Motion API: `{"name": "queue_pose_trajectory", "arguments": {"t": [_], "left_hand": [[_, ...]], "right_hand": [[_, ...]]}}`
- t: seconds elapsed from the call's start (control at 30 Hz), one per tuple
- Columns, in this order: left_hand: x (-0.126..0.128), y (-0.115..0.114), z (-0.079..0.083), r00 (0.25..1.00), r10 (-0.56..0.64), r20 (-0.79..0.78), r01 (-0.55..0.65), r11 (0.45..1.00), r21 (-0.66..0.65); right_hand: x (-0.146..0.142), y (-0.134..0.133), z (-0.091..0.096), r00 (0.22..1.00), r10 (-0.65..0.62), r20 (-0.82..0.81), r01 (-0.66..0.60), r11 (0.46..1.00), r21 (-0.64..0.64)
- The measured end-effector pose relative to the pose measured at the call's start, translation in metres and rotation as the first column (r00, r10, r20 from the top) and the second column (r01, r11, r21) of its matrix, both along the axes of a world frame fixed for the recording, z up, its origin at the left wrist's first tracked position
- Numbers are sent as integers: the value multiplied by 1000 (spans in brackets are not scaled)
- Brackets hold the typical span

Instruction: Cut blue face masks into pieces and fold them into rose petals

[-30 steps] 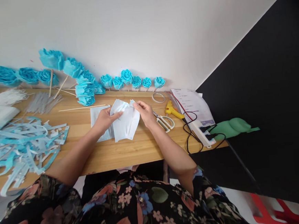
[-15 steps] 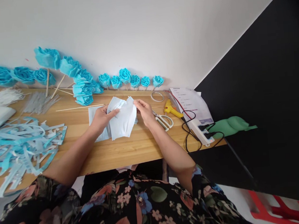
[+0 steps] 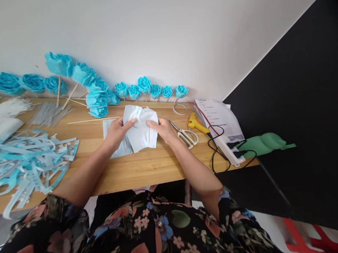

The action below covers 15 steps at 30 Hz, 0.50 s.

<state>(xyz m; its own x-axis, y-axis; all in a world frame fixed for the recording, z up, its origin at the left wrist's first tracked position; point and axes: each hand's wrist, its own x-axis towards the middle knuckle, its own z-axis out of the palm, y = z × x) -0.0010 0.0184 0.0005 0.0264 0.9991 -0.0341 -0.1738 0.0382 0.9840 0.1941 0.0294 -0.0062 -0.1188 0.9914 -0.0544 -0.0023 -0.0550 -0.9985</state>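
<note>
Between my two hands is a pale blue-white sheet (image 3: 142,134), thin and creased, which looks like the fabric of a face mask. My left hand (image 3: 118,133) grips its left side, thumb on top and fingers hidden beneath. On the right side my right hand (image 3: 163,129) pinches it the same way, thumb lying across the face. A second pale blue sheet (image 3: 121,149) lies flat on the table, partly covered by my left hand and the held piece. Scissors with white handles (image 3: 187,136) rest just right of my right hand.
Several blue fabric flowers (image 3: 97,103) on sticks line the wall. Cut blue-white strips (image 3: 34,160) are heaped at left, near grey wires (image 3: 49,113). A yellow glue gun (image 3: 197,124), a tape roll (image 3: 180,109), papers (image 3: 217,116) and a power strip (image 3: 229,153) with black cables sit at right.
My right hand has shifted from the sheet's upper right corner to its right side, thumb now over its face. The sheet is spread wider and flatter. The view has shifted slightly.
</note>
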Motion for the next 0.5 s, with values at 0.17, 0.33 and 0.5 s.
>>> {"name": "queue_pose_trajectory", "arguments": {"t": [0.17, 0.33, 0.5], "left_hand": [[0, 0, -1, 995, -62, -79, 60, 998, -32], [0, 3, -4, 993, -5, -115, -3, 998, -69], [-1, 2, -3, 998, 21, -62, -24, 999, -44]], "right_hand": [[2, 3, -3, 998, -45, -32, 47, 998, 39], [2, 4, -4, 997, -75, -31, 78, 993, 84], [2, 6, -7, 988, -141, -65, 146, 985, 89]]}}
